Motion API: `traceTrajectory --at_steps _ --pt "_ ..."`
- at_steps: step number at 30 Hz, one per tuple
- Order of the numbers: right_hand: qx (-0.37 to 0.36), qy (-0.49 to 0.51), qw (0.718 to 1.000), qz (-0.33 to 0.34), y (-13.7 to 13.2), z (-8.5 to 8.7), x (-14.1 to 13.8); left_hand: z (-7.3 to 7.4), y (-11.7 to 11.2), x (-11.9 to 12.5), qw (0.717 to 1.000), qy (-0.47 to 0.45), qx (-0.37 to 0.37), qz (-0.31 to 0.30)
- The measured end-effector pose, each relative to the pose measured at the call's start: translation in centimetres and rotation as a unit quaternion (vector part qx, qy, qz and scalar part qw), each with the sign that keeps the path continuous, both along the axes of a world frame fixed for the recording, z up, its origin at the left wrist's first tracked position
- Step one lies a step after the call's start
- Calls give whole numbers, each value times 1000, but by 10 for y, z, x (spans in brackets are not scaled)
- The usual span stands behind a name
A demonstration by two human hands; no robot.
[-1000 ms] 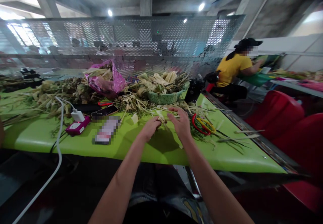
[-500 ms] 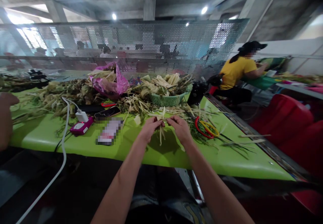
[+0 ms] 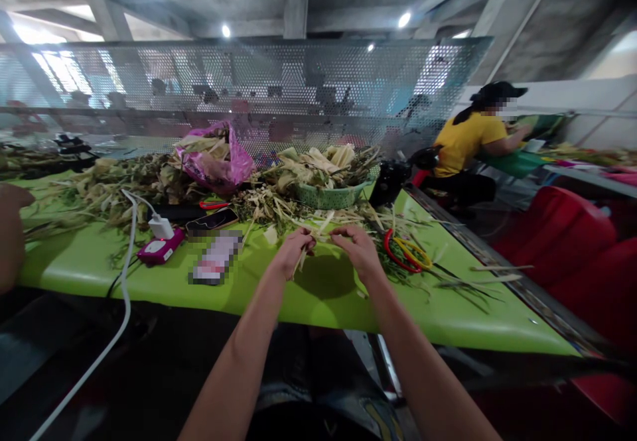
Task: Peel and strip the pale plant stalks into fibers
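Above the green table (image 3: 448,315) my left hand (image 3: 292,253) is closed round a small bundle of pale dried husk strips (image 3: 322,224). Their ends stick out on both sides of its fingers, some pointing up and right, some hanging below. My right hand (image 3: 358,250), just to the right, pinches the end of one strip between thumb and fingers. Beyond my hands stands a green basket (image 3: 331,197) heaped with dry husks (image 3: 318,166). Scissors with red and yellow handles (image 3: 408,252) lie on green sprigs right of my right hand.
At left lie a phone (image 3: 216,258), a dark phone (image 3: 213,219), a purple power adapter (image 3: 160,247) and a white cable (image 3: 130,282). A pink bag (image 3: 213,162), dried leaves (image 3: 149,179) and a black container (image 3: 388,182) stand behind. Another person's arm (image 3: 12,235) shows at far left.
The strips have swung: their lower ends now hang further left under my left hand, the upper ends lean right. My hands have moved slightly apart.
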State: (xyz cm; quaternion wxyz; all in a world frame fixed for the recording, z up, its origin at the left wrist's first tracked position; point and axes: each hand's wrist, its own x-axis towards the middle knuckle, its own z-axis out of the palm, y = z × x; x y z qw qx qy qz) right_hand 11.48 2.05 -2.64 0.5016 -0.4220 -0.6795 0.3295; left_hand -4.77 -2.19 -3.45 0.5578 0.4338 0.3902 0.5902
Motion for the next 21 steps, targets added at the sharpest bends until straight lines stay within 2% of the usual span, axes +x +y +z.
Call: traceTrajectory --at_steps 4,10,21 --pt "-60 50 994 77 -1 1 -4 3 -4 4 997 82 -1 -2" --pt "-83 122 983 108 -2 0 -7 6 -7 10 989 141 47 -22" --pt "-2 95 995 5 7 -8 -5 3 -6 13 978 190 78 -42"
